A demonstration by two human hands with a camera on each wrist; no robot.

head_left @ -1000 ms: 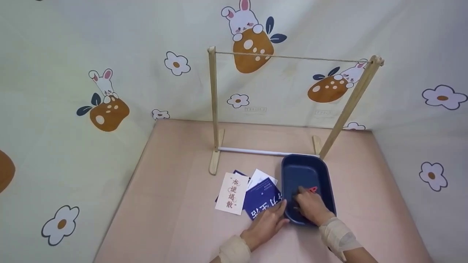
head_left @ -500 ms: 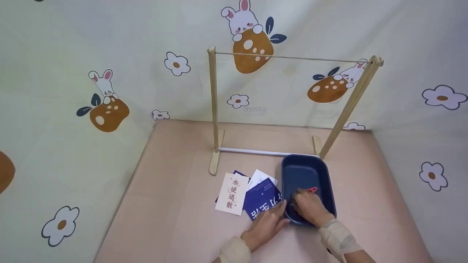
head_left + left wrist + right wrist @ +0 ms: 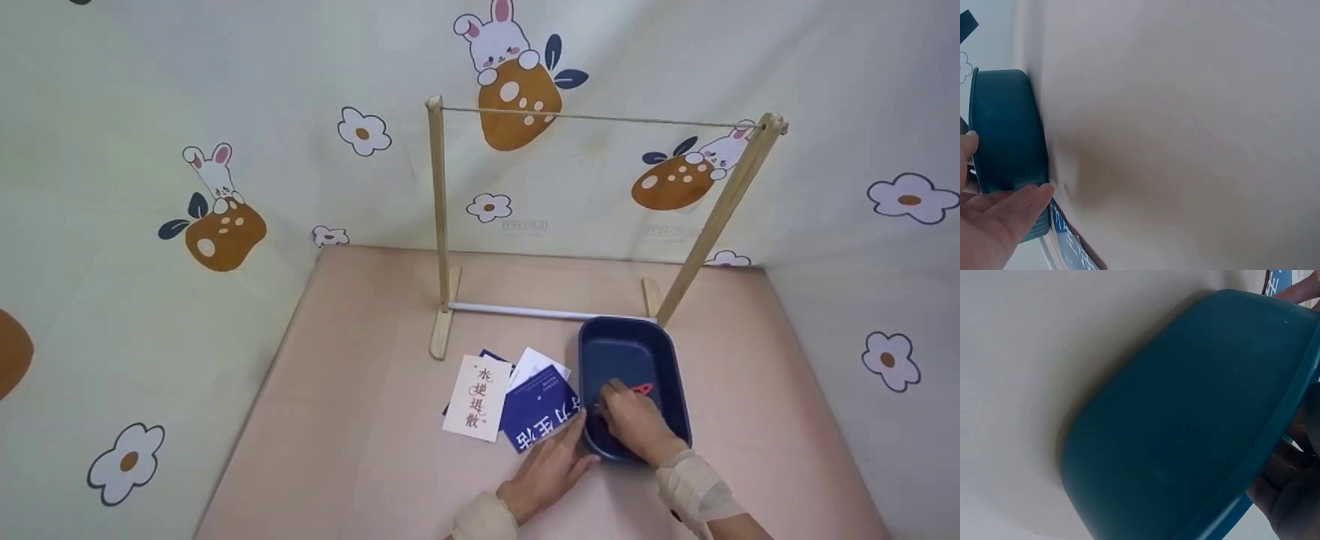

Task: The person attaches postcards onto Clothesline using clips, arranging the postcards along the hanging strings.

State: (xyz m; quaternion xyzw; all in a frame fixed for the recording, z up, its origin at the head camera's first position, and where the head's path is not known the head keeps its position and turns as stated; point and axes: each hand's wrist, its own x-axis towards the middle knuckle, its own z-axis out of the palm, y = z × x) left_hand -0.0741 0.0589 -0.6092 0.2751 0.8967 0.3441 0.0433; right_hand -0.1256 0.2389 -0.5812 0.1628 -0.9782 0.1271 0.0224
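A dark blue, deep rectangular plastic basin (image 3: pixel 667 360) stands on the pink surface at right of centre. My right hand (image 3: pixel 634 420) reaches down into it with bent fingers. Whatever lies under those fingertips is hidden, and the right wrist view mostly shows the basin's outer wall (image 3: pixel 1185 416). A small red plastic piece (image 3: pixel 642 389), perhaps a clip, shows just beyond the knuckles. My left hand (image 3: pixel 546 469) touches the basin's near left side with fairly straight fingers; in the left wrist view, fingers (image 3: pixel 1027 205) lie along the outer wall.
Left of the basin lie overlapping cards: a cream one (image 3: pixel 476 397) with red characters, a blue one (image 3: pixel 534 424) and a white one (image 3: pixel 534 366). Behind stands a wooden frame (image 3: pixel 439 202) with a string (image 3: pixel 600 118) across its top and a white bar (image 3: pixel 540 310) below.
My right fingers have shifted slightly left inside the basin, and the red piece's visible shape has changed. My left hand has edged a little to the right. Basin and cards stay put.
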